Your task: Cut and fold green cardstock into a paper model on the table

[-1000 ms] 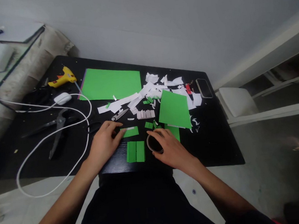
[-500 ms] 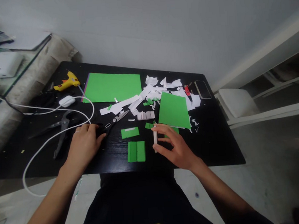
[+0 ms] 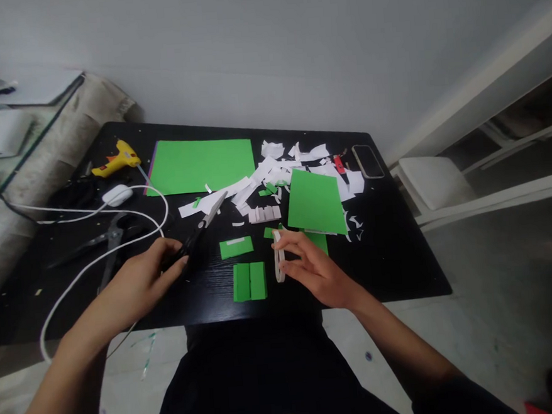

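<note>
My left hand (image 3: pixel 143 273) is closed around the black handles of a pair of scissors (image 3: pixel 204 223), whose blades point up and to the right above the black table (image 3: pixel 207 300). Between the thumb and fingers of my right hand (image 3: pixel 321 273) is a narrow white folded paper piece (image 3: pixel 277 267), stood on its edge. Just left of it lies a folded green paper piece (image 3: pixel 250 282). A smaller green piece with a white strip (image 3: pixel 236 247) sits behind that one, and a pleated white paper piece (image 3: pixel 264 214) rests farther back.
Green sheets (image 3: pixel 202 165) lie at the back, beside a yellow glue gun (image 3: pixel 118 160). White paper scraps (image 3: pixel 250 183) and a green sheet (image 3: pixel 316 202) cover the centre right. A phone (image 3: pixel 368 161) lies at the back right. A white cable (image 3: pixel 95 265) loops across the left.
My left hand has lifted the scissors from the table, and their blades now tilt more steeply upward. My right hand has shifted slightly left and turned the white paper piece, showing its folded loop.
</note>
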`<state>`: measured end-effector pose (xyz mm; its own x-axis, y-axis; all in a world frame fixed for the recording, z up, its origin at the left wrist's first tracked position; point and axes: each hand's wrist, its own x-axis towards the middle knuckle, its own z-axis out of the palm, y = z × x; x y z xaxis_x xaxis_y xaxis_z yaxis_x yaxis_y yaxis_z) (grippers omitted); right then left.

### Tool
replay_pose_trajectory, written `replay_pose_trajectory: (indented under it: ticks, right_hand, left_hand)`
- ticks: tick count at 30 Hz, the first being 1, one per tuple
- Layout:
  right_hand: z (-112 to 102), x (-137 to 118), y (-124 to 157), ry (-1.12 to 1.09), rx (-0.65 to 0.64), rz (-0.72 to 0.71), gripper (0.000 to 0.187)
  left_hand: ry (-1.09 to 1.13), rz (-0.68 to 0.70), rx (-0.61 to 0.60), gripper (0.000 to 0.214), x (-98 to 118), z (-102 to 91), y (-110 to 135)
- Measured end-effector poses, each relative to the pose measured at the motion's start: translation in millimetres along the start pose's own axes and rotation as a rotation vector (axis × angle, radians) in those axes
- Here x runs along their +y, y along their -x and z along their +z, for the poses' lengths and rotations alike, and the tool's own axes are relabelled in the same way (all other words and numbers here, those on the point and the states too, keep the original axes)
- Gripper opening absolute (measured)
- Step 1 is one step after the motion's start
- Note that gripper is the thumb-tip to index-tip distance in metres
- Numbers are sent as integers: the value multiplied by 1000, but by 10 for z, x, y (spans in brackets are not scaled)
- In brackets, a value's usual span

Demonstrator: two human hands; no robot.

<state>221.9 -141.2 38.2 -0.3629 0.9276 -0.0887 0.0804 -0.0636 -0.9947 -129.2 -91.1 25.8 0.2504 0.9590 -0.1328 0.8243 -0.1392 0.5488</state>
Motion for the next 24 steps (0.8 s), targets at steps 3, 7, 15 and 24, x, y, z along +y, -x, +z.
replay_pose_trajectory:
  ticks: [3,7,15,24]
  right_hand:
    - [7,6,-9,-6,5,8,27]
    - [13,16,-35,-29,63,39,54]
    - [-78,28,-72,-190,-8,59,50]
    - [-98,9,-70,-198,-106,117,74]
  left_hand:
    - [134,16,-7,43,148,-42,86]
    - [186,66,-120,37,262,-30,145]
    - [24,244,-213,40,488,26,244]
    - [-78,374,-169,16,626,86,238]
